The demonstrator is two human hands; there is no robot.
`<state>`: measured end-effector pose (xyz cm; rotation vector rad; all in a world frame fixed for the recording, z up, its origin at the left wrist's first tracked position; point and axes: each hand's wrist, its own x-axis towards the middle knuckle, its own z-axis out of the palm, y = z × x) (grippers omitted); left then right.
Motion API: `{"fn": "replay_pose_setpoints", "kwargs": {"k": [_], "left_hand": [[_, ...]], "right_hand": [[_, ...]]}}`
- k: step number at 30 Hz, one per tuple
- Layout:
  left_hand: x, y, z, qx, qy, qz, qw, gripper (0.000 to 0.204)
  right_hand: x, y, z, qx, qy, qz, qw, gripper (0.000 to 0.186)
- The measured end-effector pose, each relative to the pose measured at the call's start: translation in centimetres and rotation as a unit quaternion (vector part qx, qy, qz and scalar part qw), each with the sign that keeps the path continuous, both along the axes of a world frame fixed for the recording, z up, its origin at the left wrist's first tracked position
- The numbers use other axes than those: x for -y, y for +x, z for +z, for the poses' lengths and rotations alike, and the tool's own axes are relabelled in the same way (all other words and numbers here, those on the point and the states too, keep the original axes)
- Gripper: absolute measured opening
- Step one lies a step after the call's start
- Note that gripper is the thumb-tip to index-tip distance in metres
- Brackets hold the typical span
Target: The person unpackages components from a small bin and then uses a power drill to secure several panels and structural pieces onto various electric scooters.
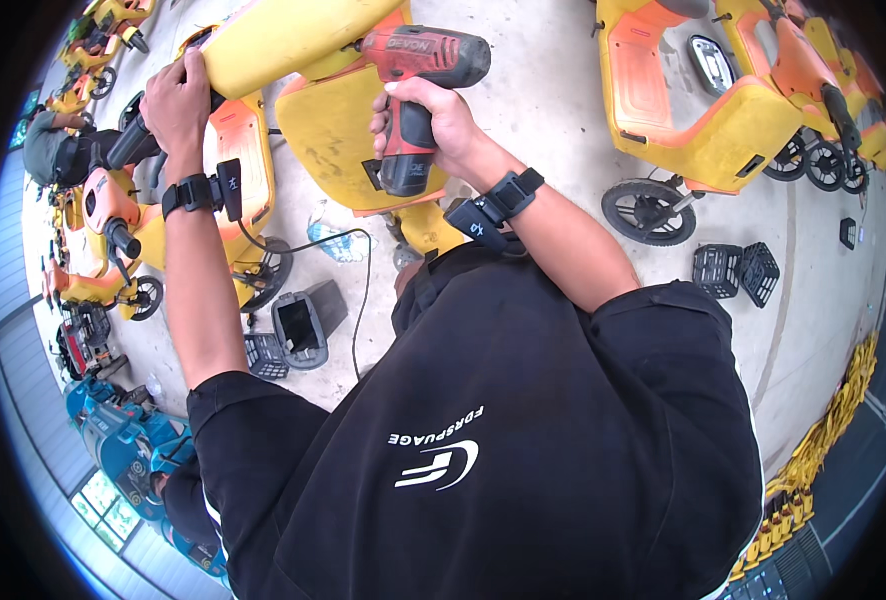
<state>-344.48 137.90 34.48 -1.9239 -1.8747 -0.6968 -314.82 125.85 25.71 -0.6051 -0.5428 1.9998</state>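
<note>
My right hand (425, 115) is closed around the handle of a red and black cordless drill (433, 58). The drill's nose points left, and its tip meets the edge of a yellow scooter's upper cover (293, 40). Over at the left end of that cover, my left hand (177, 105) is wrapped around the scooter's black handlebar (133, 143); its fingertips are partly hidden. Below the drill, the scooter's broad yellow front panel (328, 145) shows scuffs and dirt.
Yellow and orange scooters stand on both sides, one close on the right (703, 130). A grey bin (308, 325) and black baskets (728, 270) sit on the floor. Another person (53, 145) bends at far left. A cable (366, 290) hangs near my left arm.
</note>
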Motion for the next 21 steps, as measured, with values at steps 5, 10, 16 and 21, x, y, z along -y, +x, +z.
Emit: {"fn": "replay_pose_setpoints", "kwargs": {"k": [5, 10, 16, 21], "left_hand": [[0.1, 0.0, 0.0, -0.006, -0.018, -0.008, 1.000, 0.049], [0.2, 0.3, 0.1, -0.007, -0.015, -0.009, 1.000, 0.049], [0.3, 0.5, 0.3, -0.013, -0.021, -0.002, 1.000, 0.048], [0.3, 0.0, 0.0, -0.014, 0.011, -0.003, 1.000, 0.046]], "right_hand": [[0.0, 0.2, 0.2, -0.032, -0.035, -0.011, 0.999, 0.032], [-0.3, 0.3, 0.2, -0.047, -0.040, -0.003, 0.998, 0.033], [0.4, -2.0, 0.8, -0.036, -0.034, -0.040, 0.998, 0.030], [0.4, -2.7, 1.5, -0.034, -0.051, -0.052, 0.997, 0.029]]}}
